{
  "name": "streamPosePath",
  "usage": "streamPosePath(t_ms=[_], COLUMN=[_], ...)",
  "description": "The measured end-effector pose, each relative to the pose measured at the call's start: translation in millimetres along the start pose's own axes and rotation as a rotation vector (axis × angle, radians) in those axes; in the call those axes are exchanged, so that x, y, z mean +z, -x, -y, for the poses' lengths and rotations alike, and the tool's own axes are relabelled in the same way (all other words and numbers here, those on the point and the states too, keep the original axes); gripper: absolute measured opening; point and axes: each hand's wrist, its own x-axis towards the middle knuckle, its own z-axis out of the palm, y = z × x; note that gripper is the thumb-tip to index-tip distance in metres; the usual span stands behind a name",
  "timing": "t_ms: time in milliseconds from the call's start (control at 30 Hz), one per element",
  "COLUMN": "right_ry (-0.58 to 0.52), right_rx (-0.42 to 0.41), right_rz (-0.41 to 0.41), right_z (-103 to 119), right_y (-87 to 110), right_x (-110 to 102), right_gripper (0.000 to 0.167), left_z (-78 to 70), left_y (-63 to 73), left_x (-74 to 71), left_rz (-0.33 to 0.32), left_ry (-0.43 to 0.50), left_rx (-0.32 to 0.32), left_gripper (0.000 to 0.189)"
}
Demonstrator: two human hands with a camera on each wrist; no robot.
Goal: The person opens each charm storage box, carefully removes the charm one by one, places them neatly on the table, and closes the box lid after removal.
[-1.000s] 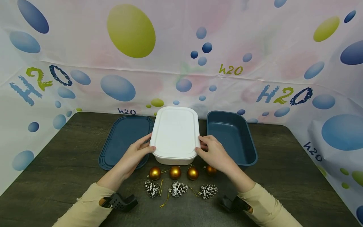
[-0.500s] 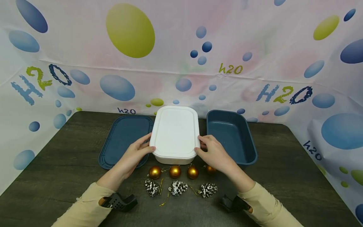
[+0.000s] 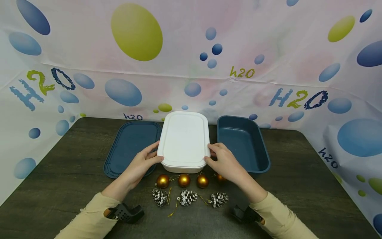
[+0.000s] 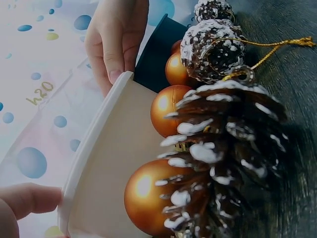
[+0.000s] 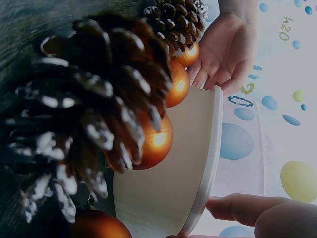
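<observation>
A white lid (image 3: 183,139) covers a cream plastic container (image 3: 183,169) at the back middle of the table. My left hand (image 3: 142,164) grips the lid's left edge near the front corner, thumb at the rim and fingers along the side. At the opposite edge, my right hand (image 3: 224,161) holds the rim the same way, its thumb (image 5: 237,208) showing in the right wrist view. Whatever lies inside the container is hidden. In front of it stands a row of gold baubles (image 3: 184,181), and nearer me are three snow-tipped pine cones (image 3: 188,198).
A flat blue lid (image 3: 131,142) lies to the left, partly behind my left hand. On the right stands an open blue container (image 3: 241,142). Gold cords (image 3: 173,212) trail from the ornaments on the dark wooden table (image 3: 298,172). A printed sheet (image 3: 185,49) hangs behind.
</observation>
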Motion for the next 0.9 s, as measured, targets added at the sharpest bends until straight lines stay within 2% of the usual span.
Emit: streamPosePath(t_ms=[500, 700, 900], right_ry=[0.026, -0.002, -0.019], right_rx=[-0.005, 0.008, -0.009], right_rz=[-0.012, -0.04, -0.098], right_z=[0.7, -1.7, -2.7], right_y=[0.9, 2.5, 8.3], right_x=[2.9, 3.3, -4.5], right_gripper=[0.052, 0.052, 0.053], left_z=[0.6, -2.0, -3.0], left_y=[-0.2, 2.1, 3.5], left_x=[0.3, 1.1, -3.5], left_rz=[-0.01, -0.072, -0.147], left_ry=[0.0, -0.072, -0.112], left_rx=[-0.006, 0.021, 0.05], left_gripper=[0.073, 0.07, 0.05])
